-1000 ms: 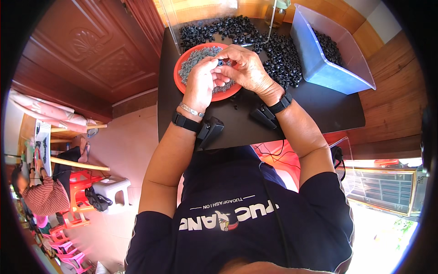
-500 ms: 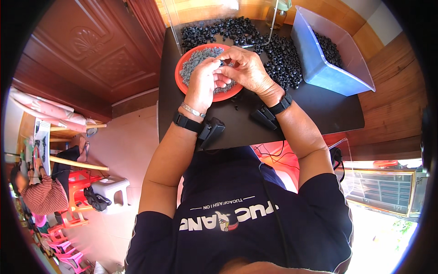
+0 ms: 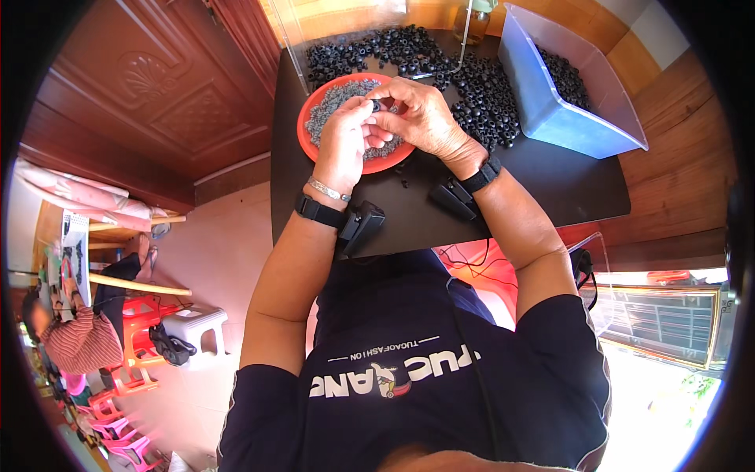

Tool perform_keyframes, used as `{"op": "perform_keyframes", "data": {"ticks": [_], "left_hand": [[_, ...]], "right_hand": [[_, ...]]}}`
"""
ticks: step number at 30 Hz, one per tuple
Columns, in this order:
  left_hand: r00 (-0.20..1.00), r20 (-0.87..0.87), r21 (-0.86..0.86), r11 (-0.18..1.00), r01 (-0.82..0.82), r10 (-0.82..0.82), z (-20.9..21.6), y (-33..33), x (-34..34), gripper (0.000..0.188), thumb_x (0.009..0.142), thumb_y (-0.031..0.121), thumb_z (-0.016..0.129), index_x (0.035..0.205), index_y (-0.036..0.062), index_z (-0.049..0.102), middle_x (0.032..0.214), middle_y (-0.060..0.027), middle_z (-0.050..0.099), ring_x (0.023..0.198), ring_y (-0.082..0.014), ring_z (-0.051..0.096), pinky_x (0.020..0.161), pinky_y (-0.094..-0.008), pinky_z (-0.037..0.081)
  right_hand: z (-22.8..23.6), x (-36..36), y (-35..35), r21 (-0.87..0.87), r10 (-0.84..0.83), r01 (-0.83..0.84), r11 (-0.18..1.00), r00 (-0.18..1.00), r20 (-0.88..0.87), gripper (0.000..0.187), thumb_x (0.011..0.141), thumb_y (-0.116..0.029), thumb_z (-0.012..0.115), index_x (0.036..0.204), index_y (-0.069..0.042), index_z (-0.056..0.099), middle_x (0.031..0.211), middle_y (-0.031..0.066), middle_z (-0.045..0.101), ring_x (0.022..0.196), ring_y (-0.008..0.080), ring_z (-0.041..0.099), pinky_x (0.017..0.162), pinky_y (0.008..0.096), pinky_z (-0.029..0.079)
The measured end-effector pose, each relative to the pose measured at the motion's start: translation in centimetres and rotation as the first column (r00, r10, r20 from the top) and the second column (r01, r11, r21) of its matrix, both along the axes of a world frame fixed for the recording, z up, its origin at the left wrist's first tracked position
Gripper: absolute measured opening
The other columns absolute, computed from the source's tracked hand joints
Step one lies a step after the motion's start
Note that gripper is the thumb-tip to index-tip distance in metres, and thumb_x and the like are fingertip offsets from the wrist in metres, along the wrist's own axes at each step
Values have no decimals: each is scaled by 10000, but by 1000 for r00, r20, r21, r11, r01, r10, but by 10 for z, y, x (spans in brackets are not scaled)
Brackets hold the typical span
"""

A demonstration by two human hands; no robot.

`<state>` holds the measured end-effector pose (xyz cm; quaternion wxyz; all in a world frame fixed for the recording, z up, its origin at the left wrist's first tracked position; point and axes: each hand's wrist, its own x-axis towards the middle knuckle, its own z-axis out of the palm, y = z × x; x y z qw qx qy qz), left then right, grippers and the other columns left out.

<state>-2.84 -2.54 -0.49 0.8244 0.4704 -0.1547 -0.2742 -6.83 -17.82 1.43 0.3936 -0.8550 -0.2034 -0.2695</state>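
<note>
My left hand [image 3: 344, 141] and my right hand [image 3: 429, 122] meet over an orange-red round dish [image 3: 307, 140] filled with small grey pieces [image 3: 334, 101]. Between the fingertips of both hands is a small dark round part [image 3: 380, 106], pinched by thumbs and index fingers. The other fingers of my left hand curl below it. Whether a grey piece is also in the pinch cannot be made out. Behind the dish and to its right lie loose black round parts [image 3: 484, 102] of a similar look, spread over the dark table [image 3: 535, 185].
At the right a blue plastic bin [image 3: 562, 130] holds more black parts. A clear panel with an edge [image 3: 462, 55] stands at the back. Black devices [image 3: 364, 224] are strapped to both wrists. Far left, another person [image 3: 82, 338] sits near red stools [image 3: 141, 334] and a grey stool [image 3: 197, 322].
The view has shifted slightly. My hands keep the same pinch over the dish, and the small part has turned or tilted a little between the fingertips.
</note>
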Motion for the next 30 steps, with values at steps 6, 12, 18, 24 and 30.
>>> {"op": "perform_keyframes", "data": {"ticks": [6, 12, 18, 24, 30], "left_hand": [[1000, 18, -25, 999, -23, 24, -2, 1, 2, 176, 919, 197, 459, 905, 51, 556, 742, -34, 589, 606, -131, 581, 539, -221, 448], [999, 38, -31, 999, 23, -22, -3, 4, 4, 214, 925, 196, 453, 986, 30, 574, 823, -44, 615, 683, -157, 593, 613, -267, 462], [999, 2, -41, 998, -52, 52, 0, 1, -1, 173, 913, 188, 465, 910, 44, 562, 747, -41, 599, 602, -143, 588, 530, -229, 459], [1000, 9, -42, 999, 4, -3, -7, 5, 5, 204, 912, 188, 463, 978, 33, 580, 841, -52, 627, 668, -164, 593, 605, -266, 462], [997, 5, -43, 996, -73, 73, -1, 0, 0, 180, 908, 189, 468, 900, 39, 567, 739, -46, 600, 593, -147, 589, 526, -233, 466]], "right_hand": [[3, -1, 2, 0, 5, -5, 1000, 999, -36, 282, 752, -156, 740, 1003, -78, 637, 841, 60, 628, 738, 156, 618, 640, 269, 507], [1, 0, 2, 0, 19, -19, 1000, 1000, -25, 298, 746, -168, 747, 1007, -68, 644, 842, 63, 629, 736, 149, 616, 644, 263, 506], [1, -2, 2, -3, 21, -21, 1000, 1000, -24, 301, 750, -155, 743, 1019, -64, 645, 855, 63, 630, 733, 144, 612, 648, 258, 506], [3, -2, 3, -1, 22, -22, 1000, 999, -30, 297, 754, -150, 739, 1022, -64, 645, 855, 62, 628, 736, 140, 609, 651, 255, 503], [0, 1, 3, 34, 23, -23, 999, 1000, 16, 313, 704, -208, 772, 961, -87, 640, 772, 71, 624, 690, 206, 631, 619, 296, 522]]}}
